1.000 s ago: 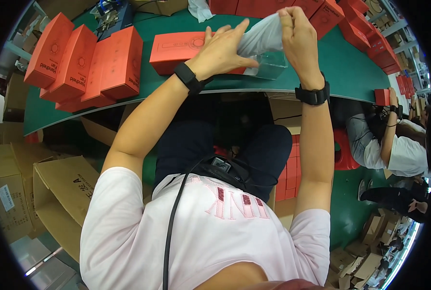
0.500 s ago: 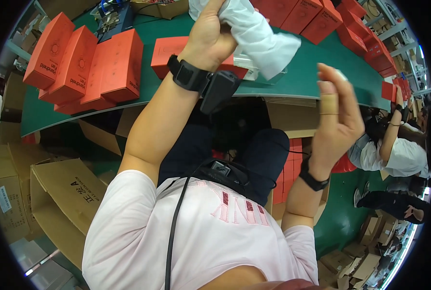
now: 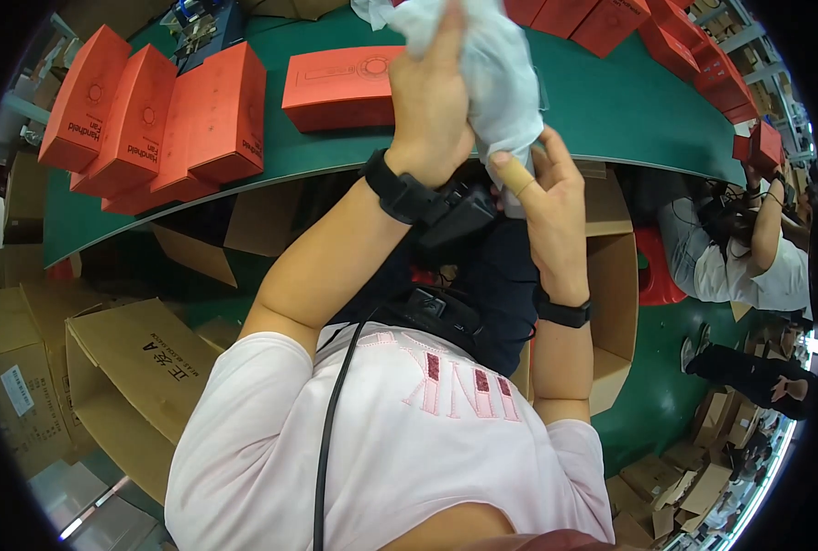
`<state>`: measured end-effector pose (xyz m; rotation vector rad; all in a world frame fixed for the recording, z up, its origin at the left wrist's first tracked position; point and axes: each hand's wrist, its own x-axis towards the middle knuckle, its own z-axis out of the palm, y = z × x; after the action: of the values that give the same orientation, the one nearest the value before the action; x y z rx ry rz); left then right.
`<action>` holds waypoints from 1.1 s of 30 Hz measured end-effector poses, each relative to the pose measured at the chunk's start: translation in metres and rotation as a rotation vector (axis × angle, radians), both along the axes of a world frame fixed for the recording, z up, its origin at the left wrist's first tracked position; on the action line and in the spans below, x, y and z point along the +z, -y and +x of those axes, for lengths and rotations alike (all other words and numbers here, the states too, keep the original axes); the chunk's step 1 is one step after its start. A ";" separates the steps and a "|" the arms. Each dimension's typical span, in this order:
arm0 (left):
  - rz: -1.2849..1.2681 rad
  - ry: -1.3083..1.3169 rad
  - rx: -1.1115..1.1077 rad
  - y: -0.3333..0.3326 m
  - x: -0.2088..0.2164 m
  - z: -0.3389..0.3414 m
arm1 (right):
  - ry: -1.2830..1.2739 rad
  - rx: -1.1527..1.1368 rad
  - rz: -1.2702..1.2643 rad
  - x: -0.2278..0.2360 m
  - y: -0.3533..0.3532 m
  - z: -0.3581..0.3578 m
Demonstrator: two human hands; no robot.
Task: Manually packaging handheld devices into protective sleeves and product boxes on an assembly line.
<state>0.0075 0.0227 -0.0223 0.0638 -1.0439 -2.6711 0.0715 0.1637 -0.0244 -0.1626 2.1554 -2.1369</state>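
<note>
Over the front edge of the green table (image 3: 629, 119) I hold a white bundle (image 3: 501, 78), soft and wrinkled like a thin bag or wrap; what is inside is hidden. My left hand (image 3: 435, 115) is closed around its upper left side. Lower down, the fingers and taped thumb of my right hand (image 3: 556, 207) pinch the bundle's narrow bottom end. Just left of my left hand, a red-orange box (image 3: 340, 101) with a line drawing of a handheld fan lies flat on the table.
Several similar red boxes (image 3: 156, 129) stand at the left, and more boxes (image 3: 611, 23) line the far right. An open carton (image 3: 616, 303) stands under the table to the right; brown cartons (image 3: 124, 367) are at lower left. A co-worker (image 3: 749, 248) sits at the right.
My right hand has moved left and taken hold of the bundle's lower end. My left hand has shifted slightly right and down, turning the bundle more upright. The flat red box is less covered.
</note>
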 end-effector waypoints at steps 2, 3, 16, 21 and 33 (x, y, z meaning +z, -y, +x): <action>-0.171 -0.091 -0.004 0.008 0.010 -0.002 | 0.020 0.006 0.082 -0.004 -0.006 0.002; -0.344 -0.186 -0.004 0.015 0.015 -0.003 | 0.085 0.018 0.058 -0.002 -0.011 0.005; 0.211 -0.007 -0.465 0.017 -0.009 0.019 | 0.114 0.026 -0.096 -0.001 -0.019 0.020; 0.418 0.052 -0.552 0.028 -0.018 0.001 | 0.118 0.039 -0.118 -0.003 -0.013 0.029; 0.460 0.068 -0.593 0.023 0.001 0.007 | 0.151 0.083 -0.286 0.000 -0.017 0.033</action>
<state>0.0145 -0.0005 -0.0209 -0.0792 -0.4873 -3.4225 0.1047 0.1803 -0.0245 -0.1065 1.7266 -2.3166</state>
